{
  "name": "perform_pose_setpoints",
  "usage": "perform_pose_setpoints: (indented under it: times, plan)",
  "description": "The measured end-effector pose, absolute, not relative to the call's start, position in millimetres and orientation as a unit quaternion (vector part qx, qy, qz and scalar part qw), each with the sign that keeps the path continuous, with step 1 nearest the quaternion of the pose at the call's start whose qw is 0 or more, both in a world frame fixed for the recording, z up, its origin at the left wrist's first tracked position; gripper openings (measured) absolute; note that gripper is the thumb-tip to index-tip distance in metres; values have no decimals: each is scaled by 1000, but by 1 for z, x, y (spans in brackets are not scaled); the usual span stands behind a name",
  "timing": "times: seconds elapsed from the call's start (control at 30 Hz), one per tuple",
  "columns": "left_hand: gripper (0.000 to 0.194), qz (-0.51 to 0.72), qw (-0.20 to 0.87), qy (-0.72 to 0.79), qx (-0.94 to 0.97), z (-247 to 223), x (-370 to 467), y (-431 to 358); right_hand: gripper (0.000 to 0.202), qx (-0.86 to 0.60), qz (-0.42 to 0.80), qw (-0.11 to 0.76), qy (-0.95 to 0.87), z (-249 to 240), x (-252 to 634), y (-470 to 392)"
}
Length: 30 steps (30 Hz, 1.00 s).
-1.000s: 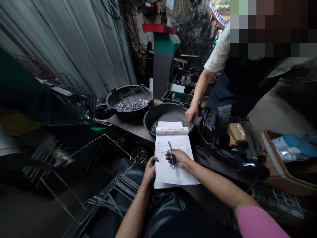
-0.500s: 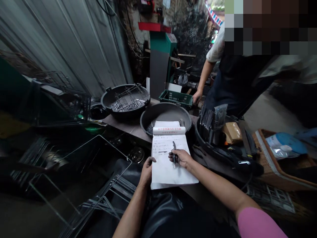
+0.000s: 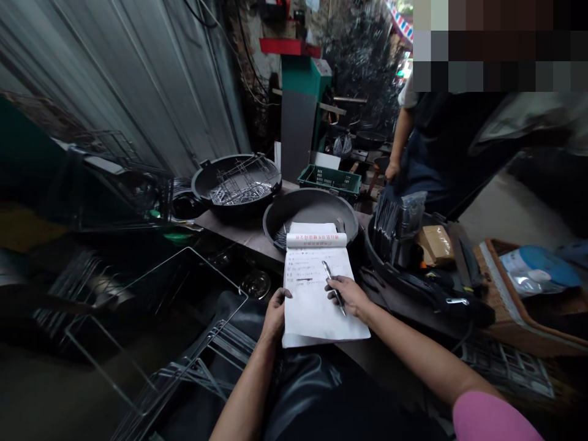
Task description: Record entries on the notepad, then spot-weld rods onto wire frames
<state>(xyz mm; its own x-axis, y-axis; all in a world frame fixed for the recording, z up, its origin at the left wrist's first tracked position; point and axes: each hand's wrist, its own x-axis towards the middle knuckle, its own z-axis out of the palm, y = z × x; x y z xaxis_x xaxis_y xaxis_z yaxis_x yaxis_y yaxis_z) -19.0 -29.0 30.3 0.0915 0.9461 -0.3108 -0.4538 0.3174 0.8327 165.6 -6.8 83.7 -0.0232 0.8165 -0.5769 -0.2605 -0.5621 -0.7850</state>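
Moved rightward over the page since the earlier frame: right hand (image 3: pixel 346 294), with pen (image 3: pixel 339 298) now tilted more, top end toward the upper left and lower end toward the lower right. Drawn back from beside the green crate (image 3: pixel 316 183): another person's hand (image 3: pixel 392 170), now hanging apart from it. Fingers of the right hand closed around the pen, just over the right part of the notepad (image 3: pixel 315 315). Left hand (image 3: pixel 276 308) gripping the notepad's left edge, thumb on top. Notepad held above the lap, upper sheets rolled back at the far end, showing red print; handwritten lines on the upper part of the open page, one stretch struck out darkly, lower part blank. Just beyond, a round pan (image 3: pixel 312 205) with thin metal pieces at its left; farther left, another pan (image 3: pixel 225 170) holding wire pieces (image 3: pixel 243 193). To the right, dark strips (image 3: pixel 386 226) standing near a brown package (image 3: pixel 435 245), then a wicker basket (image 3: pixel 493 291). At lower left, bent wire frames (image 3: pixel 229 346).
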Motion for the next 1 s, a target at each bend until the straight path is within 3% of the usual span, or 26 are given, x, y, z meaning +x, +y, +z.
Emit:
perform_pose_setpoints:
  times: [0.23,0.47,1.0]
  plan:
    - [35,530,678,425,282,25,-19,-28,8,-514,773,328,-175,90,134,-34]
    - [32,526,674,429,292,26,-19,-30,12,-523,781,290,-179,87,109,-29]
    - [32,531,669,433,289,31,-18,-29,6,-509,757,376,-164,74,102,-18]
